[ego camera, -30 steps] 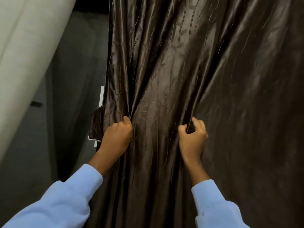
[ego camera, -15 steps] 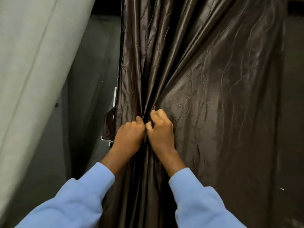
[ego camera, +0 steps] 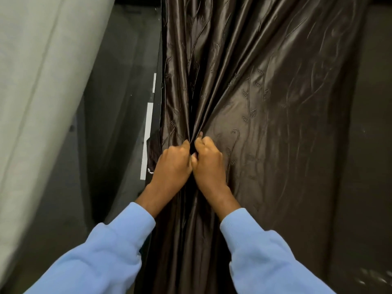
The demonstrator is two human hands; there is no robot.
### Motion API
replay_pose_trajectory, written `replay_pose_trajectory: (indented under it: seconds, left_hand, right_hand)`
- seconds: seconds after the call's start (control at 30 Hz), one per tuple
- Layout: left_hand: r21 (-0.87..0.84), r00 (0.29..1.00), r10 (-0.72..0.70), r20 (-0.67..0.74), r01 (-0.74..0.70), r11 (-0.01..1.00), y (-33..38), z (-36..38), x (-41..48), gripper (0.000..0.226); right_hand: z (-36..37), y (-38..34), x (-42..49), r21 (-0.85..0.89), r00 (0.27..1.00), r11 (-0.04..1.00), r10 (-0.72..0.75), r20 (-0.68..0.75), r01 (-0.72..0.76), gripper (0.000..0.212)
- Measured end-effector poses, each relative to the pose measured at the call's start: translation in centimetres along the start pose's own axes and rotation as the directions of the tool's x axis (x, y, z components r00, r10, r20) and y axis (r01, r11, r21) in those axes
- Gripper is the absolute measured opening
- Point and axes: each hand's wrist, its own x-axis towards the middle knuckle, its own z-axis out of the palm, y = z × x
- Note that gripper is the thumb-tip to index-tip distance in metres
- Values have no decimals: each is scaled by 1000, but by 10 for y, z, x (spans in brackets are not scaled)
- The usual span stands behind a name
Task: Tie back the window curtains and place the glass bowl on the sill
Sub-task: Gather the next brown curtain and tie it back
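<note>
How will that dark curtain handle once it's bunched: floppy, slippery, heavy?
Likely floppy: the curtain collapses into deep pleats where the left hand and right hand pinch it. Probably slippery: its surface has a satin sheen, so folds may slide out. Possibly fairly heavy: it hangs in straight folds below the hands.

A pale grey-white surface with faint lengthwise creases (ego camera: 42,102) slants across the left side and catches the most light. Whether it is cloth or wall cannot be told. To its right lies a dark grey, shadowed stretch of wall (ego camera: 118,102). Along that stretch's right side a narrow white upright strip (ego camera: 148,124) shows in two pieces, a short one above a long one. At the far right is a plain dark brown-grey wall (ego camera: 373,145), with blurred light flecks (ego camera: 377,276) low down.
</note>
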Motion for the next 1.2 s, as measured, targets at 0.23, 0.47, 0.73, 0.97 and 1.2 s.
replay_pose_trajectory:
  seconds: [0.23,0.47,0.73,0.97,1.2]
  left_hand:
    - [-128,991,-32,-128,16,992,-5,-8,2,24]
    - [-238,994,-89,-58,73,969,4,1,4,34]
    - [-319,990,-136,-28,120,940,33,7,7,44]
    - [-182,996,-86,-9,83,980,43,18,7,40]
    - [-11,997,-76,1,76,997,44,26,10,27]
  right_hand:
    - [0,-6,11,323,998,946,27,-56,-7,22]
    - [-2,9,-6,291,980,955,114,-165,-62,14]
    - [-13,17,-29,355,973,933,139,-185,-66,13]
    - [-13,30,-39,407,983,909,143,-112,-86,16]
    - [-40,45,-51,143,993,988,39,109,-55,18]
